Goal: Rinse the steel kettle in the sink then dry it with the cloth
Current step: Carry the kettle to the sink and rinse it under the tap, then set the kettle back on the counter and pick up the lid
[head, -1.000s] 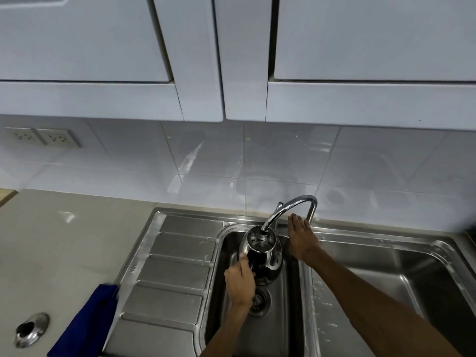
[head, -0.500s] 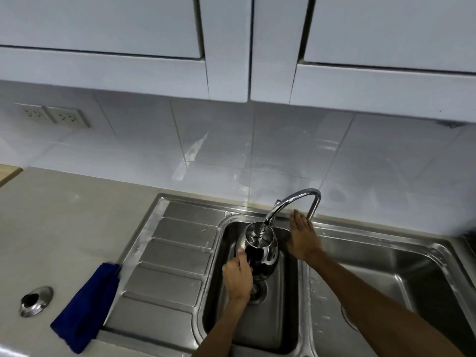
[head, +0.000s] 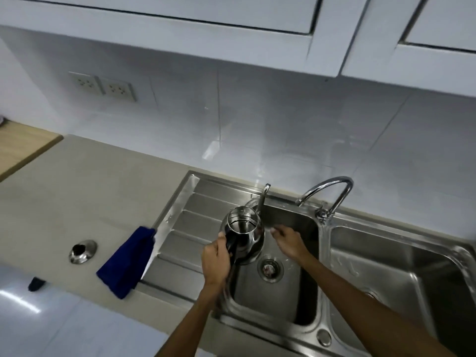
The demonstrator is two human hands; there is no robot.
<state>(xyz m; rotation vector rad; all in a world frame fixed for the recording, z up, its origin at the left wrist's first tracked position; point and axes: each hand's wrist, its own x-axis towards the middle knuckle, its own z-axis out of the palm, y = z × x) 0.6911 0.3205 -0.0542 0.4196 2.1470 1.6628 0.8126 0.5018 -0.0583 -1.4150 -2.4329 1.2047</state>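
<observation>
While the left hand [head: 215,258] grips the rounded, shiny steel kettle [head: 243,234], the right hand's [head: 289,240] fingers curl empty.

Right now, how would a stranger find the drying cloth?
Start at the steel sink. Left of its ribbed draining board, on the grey counter, lies the cloth, overlapping the board's edge. It is the only dark blue, soft thing there.

A home kitchen: a steel double sink [head: 386,222] with faucet [head: 332,191] beyond the hands, tiled backsplash [head: 257,124], wall cabinets [head: 231,37] above, sockets [head: 103,86].
</observation>
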